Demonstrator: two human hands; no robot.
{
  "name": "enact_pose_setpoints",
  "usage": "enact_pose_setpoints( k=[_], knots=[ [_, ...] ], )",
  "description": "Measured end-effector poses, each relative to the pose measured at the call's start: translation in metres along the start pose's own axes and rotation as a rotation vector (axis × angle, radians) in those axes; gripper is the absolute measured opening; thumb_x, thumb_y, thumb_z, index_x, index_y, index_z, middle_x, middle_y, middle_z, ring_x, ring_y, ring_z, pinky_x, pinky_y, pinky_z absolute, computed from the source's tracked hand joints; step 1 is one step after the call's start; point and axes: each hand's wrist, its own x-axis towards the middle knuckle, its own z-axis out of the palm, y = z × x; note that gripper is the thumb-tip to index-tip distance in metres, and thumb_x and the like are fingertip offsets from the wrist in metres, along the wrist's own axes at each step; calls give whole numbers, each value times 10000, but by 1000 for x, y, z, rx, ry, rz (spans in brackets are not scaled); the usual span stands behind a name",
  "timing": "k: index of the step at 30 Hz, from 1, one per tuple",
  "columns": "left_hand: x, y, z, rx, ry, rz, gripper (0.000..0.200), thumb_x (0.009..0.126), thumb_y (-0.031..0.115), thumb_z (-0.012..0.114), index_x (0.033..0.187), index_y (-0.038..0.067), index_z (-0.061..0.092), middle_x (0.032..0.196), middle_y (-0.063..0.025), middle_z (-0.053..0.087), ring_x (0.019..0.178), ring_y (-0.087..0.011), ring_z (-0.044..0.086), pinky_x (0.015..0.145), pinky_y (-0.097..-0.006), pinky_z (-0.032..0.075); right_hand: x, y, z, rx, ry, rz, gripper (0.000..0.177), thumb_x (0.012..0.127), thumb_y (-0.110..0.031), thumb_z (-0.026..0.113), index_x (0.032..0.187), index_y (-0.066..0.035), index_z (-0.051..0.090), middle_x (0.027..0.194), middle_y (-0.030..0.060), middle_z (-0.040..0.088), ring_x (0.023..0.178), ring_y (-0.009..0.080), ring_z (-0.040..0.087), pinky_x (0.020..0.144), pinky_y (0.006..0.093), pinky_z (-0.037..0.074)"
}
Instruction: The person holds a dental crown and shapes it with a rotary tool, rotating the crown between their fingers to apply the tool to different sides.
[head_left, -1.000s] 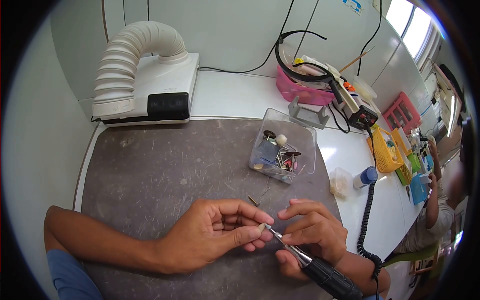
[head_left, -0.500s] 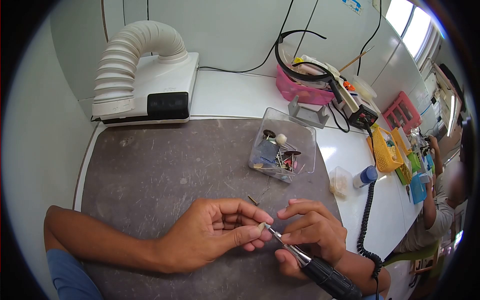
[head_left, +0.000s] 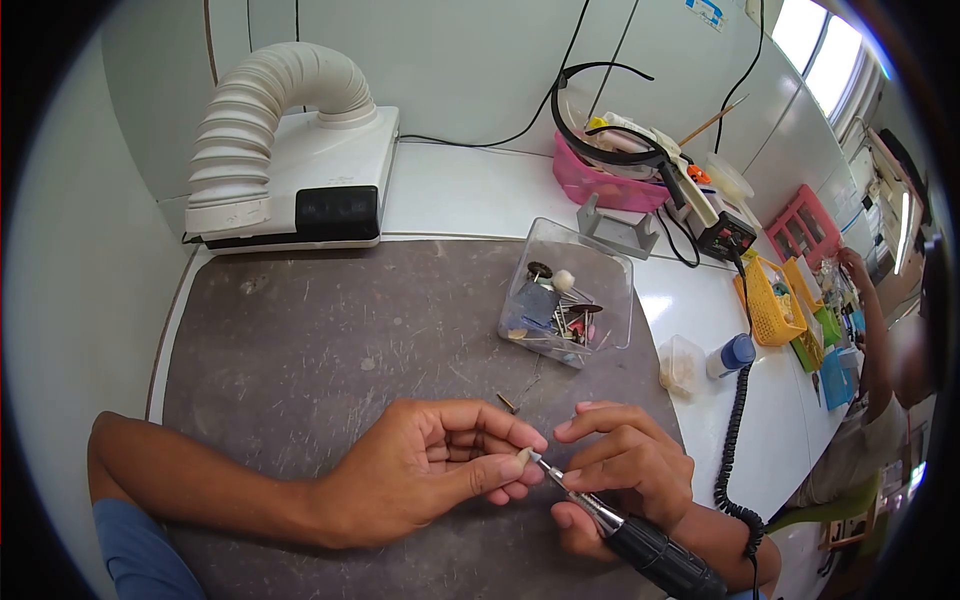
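Between the thumb and fingertips of my left hand [head_left: 440,465] is a small cream-coloured piece [head_left: 524,456]. My right hand [head_left: 635,465] grips a black and silver rotary handpiece [head_left: 655,555], angled up and to the left. Its small pale tip meets or nearly meets the cream piece; contact is too small to tell. A short brass-coloured bit [head_left: 508,402] lies on the dark mat [head_left: 320,330] just above my hands. Farther up the mat stands a clear box [head_left: 618,345] with burs and polishing discs.
A white machine with a ribbed hose [head_left: 285,85] stands back left. At the right are a pink basket [head_left: 600,188], a control unit [head_left: 725,235], a small clear tub [head_left: 682,365], a blue-capped bottle [head_left: 732,355], a yellow basket [head_left: 775,325] and a coiled cord [head_left: 733,440]. A co-worker [head_left: 870,440] sits far right.
My hands, the cream piece and the handpiece look almost unmoved. The co-worker's arm has gone up and away toward the pink rack.
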Motion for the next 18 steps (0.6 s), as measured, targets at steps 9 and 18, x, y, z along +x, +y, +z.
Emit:
enact_pose_setpoints(
  k=[9, 18],
  knots=[
    [0, 0, 0, -13, -3, 8, 266, 942, 89, 599, 1171, -45, 573, 1015, -126, 665, 928, -132, 645, 840, -260, 537, 0, 1, 1, -3, 12, -12, 257, 627, -56, 798, 830, -51, 640, 757, 66, 661, 864, 278, 683, 818, 436, 554],
    [0, 0, 0, -13, -15, -1, 269, 952, 88, 582, 1184, -47, 565, 1025, -130, 666, 937, -130, 641, 849, -258, 535, 0, 1, 1, -8, -4, -18, 257, 635, -67, 800, 836, -53, 641, 761, 58, 667, 870, 274, 683, 814, 434, 555]
  ],
)
